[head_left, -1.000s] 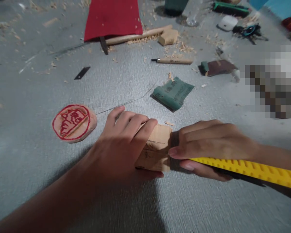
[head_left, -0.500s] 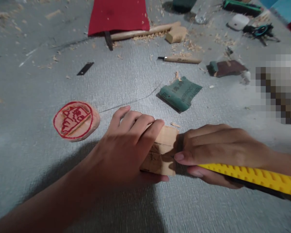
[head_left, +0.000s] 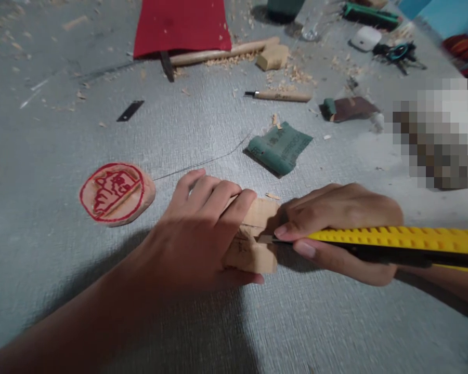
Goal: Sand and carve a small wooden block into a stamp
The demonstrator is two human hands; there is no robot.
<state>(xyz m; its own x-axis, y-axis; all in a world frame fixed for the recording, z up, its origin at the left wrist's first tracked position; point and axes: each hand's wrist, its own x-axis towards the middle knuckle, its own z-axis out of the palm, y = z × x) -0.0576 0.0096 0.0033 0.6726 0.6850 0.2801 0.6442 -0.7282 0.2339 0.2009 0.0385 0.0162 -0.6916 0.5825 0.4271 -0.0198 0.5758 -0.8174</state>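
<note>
Two hands (head_left: pixel 197 236) (head_left: pixel 339 223); one wood block (head_left: pixel 253 257); one yellow cutter (head_left: pixel 393 240); one carved disc (head_left: pixel 115 192); two sandpaper sheets (head_left: pixel 278 148) (head_left: pixel 351 108).

wood block (head_left: pixel 262 215): left part hidden under the fingers (head_left: pixel 218 200) of the left hand (head_left: pixel 197 236).
yellow knife (head_left: pixel 393 240): handle runs off the right edge, right of the wood block; front wrapped inside the right hand (head_left: pixel 343 223); blade too small to make out.
pixelated patch (head_left: pixel 440 135): far right of the wood block, blurred beyond telling.
red cloth (head_left: pixel 181 23): behind the wood block, cut by the top edge.
green sandpaper (head_left: pixel 278 148): print too small to read.

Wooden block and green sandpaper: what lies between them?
Head view: a small wood chip lies on the grey mat between wooden block and green sandpaper.
</note>
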